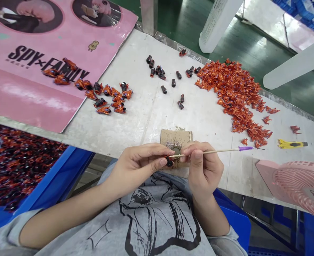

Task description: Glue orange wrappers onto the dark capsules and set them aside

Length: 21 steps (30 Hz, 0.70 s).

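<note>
Person in a grey shirt [162,213] with black line drawings sits at a pale, flat counter [138,117], seen from above. The left hand [143,161] has its grip pinched, thumb against fingers, on a small black and red plastic piece [169,162]. The right hand [206,163] has its grip closed around a thin wooden stick [221,152] with a purple end pointing right; the stick's other end reaches the piece. Both hands are above a speckled tan cardboard pad [163,137] at the counter's near edge.

Beyond, several black barrel-shaped parts [173,83] lie scattered. To their right spreads a large heap of spiky, shiny orange pieces [228,81]; near it are a yellow and black tool [292,144] and a pink plastic fan [303,181]. At left, orange-and-black assembled pieces [117,97] lie partly on a glossy pink printed sheet [39,106]. Below it, a blue plastic bin [58,185] holds many more.
</note>
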Tool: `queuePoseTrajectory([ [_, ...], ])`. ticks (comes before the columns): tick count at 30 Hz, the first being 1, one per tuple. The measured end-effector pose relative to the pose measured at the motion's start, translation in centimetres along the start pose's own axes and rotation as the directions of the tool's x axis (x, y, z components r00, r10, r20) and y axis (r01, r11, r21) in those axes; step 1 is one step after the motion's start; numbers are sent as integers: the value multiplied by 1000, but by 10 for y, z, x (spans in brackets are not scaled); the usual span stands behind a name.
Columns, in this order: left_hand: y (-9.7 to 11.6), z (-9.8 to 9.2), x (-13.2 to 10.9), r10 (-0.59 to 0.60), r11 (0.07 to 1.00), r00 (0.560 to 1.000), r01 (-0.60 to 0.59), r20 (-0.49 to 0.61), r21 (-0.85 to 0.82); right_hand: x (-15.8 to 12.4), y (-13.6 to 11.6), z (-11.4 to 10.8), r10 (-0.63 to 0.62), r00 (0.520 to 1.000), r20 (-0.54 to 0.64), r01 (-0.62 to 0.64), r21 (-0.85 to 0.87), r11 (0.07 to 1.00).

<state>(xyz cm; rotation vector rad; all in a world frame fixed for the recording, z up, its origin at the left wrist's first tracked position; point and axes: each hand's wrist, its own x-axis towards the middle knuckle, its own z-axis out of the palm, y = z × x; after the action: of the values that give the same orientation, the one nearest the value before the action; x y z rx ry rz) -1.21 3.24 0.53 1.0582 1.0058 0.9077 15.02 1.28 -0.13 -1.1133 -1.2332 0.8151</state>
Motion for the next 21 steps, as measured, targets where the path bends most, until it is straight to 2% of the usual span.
queuePoseTrajectory([
  [10,0,0,1,-34,999,999,35,18,-16,2,0,0,69,998,3,-69,33,997],
  [13,-1,-1,1,-55,998,998,55,13,-19,5,-3,-5,45,999,-21,-44,59,997],
  [17,-2,-2,2,-66,997,998,67,16,-34,14,-11,-29,-69,988,-138,68,-12,998],
  [21,-4,-3,5,-60,997,998,61,18,-56,26,-15,-73,-230,943,-241,190,-176,966],
])
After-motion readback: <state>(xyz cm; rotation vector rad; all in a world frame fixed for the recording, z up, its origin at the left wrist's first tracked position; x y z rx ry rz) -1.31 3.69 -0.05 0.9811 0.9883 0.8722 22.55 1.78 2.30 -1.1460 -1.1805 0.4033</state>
